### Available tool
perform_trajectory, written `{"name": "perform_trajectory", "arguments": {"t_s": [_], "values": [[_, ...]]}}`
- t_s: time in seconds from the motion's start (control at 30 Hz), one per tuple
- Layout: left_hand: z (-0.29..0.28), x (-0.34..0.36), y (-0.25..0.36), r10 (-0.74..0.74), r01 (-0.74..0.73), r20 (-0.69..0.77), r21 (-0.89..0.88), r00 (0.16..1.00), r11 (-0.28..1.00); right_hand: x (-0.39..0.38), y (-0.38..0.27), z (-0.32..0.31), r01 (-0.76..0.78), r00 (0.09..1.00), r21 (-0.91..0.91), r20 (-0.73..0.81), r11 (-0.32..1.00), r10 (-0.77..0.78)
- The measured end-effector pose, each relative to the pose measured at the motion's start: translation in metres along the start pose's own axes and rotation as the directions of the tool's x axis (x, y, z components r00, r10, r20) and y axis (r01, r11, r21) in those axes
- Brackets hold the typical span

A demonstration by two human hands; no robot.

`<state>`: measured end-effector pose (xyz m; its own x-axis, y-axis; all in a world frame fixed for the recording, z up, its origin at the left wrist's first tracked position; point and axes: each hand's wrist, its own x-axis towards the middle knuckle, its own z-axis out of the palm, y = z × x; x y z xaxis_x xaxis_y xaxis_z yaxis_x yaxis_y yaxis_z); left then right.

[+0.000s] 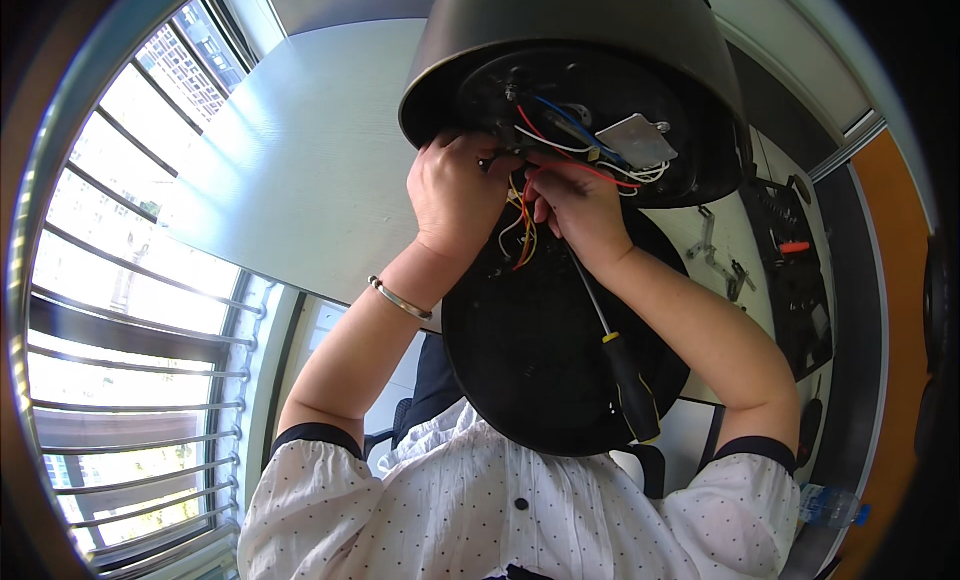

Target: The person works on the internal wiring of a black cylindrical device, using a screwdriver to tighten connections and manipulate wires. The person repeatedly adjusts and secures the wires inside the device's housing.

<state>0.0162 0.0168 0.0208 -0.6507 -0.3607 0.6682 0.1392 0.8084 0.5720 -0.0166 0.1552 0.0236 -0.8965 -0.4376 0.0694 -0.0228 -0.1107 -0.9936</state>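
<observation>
A large dark grey appliance housing (575, 30) lies on its side with its hollow underside facing me, showing red, blue and white wires (560, 140) and a small metal plate (637, 140). Its round black base cover (540, 360) hangs below, joined by yellow, red and white wires. At the housing's lower rim my left hand (455, 190) is closed, its fingertips partly hidden. My right hand (582, 208) pinches at the red wire beside it. On the cover rests a screwdriver (632, 388) with a black and yellow handle; its shaft tip ends near my right hand.
The pale table (310, 150) stretches to the left towards a barred window (130, 280). To the right are metal parts (712, 242) and an open black tool case (790, 280) with an orange-red piece. A plastic bottle (832, 505) lies at lower right.
</observation>
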Motion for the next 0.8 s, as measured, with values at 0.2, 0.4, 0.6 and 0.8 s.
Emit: {"name": "perform_trajectory", "arguments": {"t_s": [0.2, 0.4, 0.6, 0.8], "values": [[-0.002, 0.000, 0.001, -0.060, 0.061, 0.068, -0.018, 0.996, 0.998, 0.002, 0.001, -0.001, -0.022, 1.000, -0.026, -0.008, 0.999, 0.022], [-0.001, -0.001, -0.001, -0.034, 0.033, 0.075, 0.016, 0.997, 0.999, 0.000, 0.000, 0.002, -0.006, 1.000, -0.038, -0.020, 0.999, 0.005], [-0.003, 0.003, -0.002, -0.255, 0.296, 0.212, -0.193, 0.943, 0.936, 0.001, 0.002, 0.001, 0.033, 0.999, -0.098, -0.030, 0.995, -0.036], [0.002, 0.003, -0.013, -0.288, 0.385, 0.286, -0.390, 0.914, 0.836, 0.002, 0.003, 0.002, 0.014, 0.999, -0.077, -0.046, 0.997, -0.017]]}}
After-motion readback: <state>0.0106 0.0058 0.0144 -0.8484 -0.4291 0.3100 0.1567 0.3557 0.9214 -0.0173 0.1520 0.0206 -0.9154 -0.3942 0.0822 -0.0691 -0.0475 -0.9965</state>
